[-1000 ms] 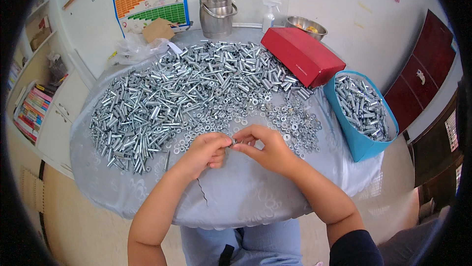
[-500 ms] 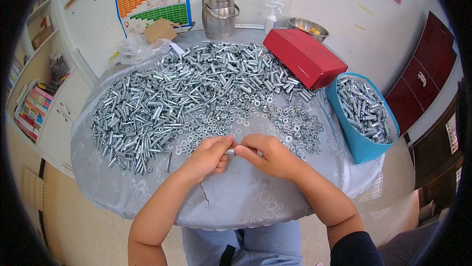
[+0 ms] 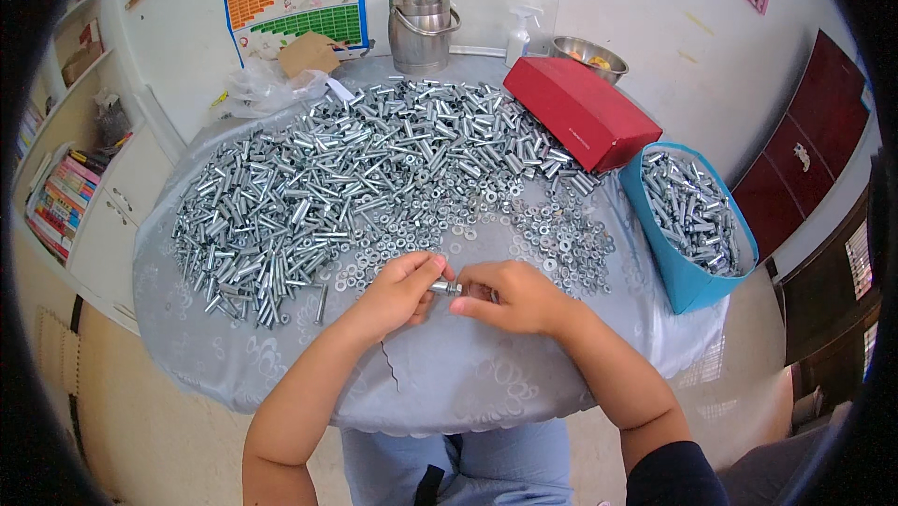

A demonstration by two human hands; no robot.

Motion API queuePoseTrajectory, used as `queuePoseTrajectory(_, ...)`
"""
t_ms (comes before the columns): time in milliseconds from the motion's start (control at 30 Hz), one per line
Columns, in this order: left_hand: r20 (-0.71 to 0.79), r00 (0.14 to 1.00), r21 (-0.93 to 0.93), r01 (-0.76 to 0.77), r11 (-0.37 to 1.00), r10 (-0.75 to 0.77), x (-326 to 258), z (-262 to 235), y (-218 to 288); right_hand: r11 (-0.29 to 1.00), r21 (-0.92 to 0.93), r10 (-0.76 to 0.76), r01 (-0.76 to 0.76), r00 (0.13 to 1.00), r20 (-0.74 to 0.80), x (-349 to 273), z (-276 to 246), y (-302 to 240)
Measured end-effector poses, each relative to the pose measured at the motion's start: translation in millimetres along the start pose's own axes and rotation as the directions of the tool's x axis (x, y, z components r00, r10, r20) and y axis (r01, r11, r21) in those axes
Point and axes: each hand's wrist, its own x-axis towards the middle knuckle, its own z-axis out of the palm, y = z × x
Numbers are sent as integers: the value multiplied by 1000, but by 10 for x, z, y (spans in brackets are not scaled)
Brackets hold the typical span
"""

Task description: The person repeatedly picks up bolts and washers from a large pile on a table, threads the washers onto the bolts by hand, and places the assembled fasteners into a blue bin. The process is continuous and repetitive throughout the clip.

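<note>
Near the front of the table, my left hand [image 3: 405, 293] is closed round a metal sleeve anchor [image 3: 443, 288], whose end sticks out to the right. My right hand [image 3: 513, 296] is at that end, its thumb and forefinger on either side of the nut; part of the nut shows between them. Behind both hands spreads a loose heap of washers and nuts [image 3: 398, 239]. Beyond it and to the left lies a large pile of metal sleeves and bolts [image 3: 281, 193]. One single bolt [image 3: 322, 304] lies apart, left of my left hand.
At right stands a blue fabric bin [image 3: 687, 293] filled with assembled anchors, beside a red box [image 3: 580, 113]. Farther back are a steel pot [image 3: 420, 34], a spray bottle [image 3: 517, 36], a metal bowl [image 3: 613, 71] and a plastic bag [image 3: 262, 93]. Grey cloth [image 3: 281, 380] covers the table.
The fingers of my right hand have loosened and spread slightly, so the anchor's end now shows between them. My left hand keeps its hold in nearly the same place.
</note>
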Motion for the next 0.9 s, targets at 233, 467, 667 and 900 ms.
queuePoseTrajectory(233, 25, 1000, -13, 17, 1000, -17, -11, -15, 23, 968, -69, -251, 243, 951, -181, 29, 77, 97)
queuePoseTrajectory(467, -35, 999, -44, 31, 999, -32, -12, 0, 17, 988, -74, -142, 134, 983, -117, -20, 24, -68)
queuePoseTrajectory(667, 3, 1000, -19, 28, 999, -28, -26, 6, 17, 967, -187, -196, 173, 974, -111, -21, 29, 13)
queuePoseTrajectory(900, -23, 999, 7, 32, 999, -32, -20, 20, 37, 975, -180, -158, 133, 978, -134, -25, 23, -27)
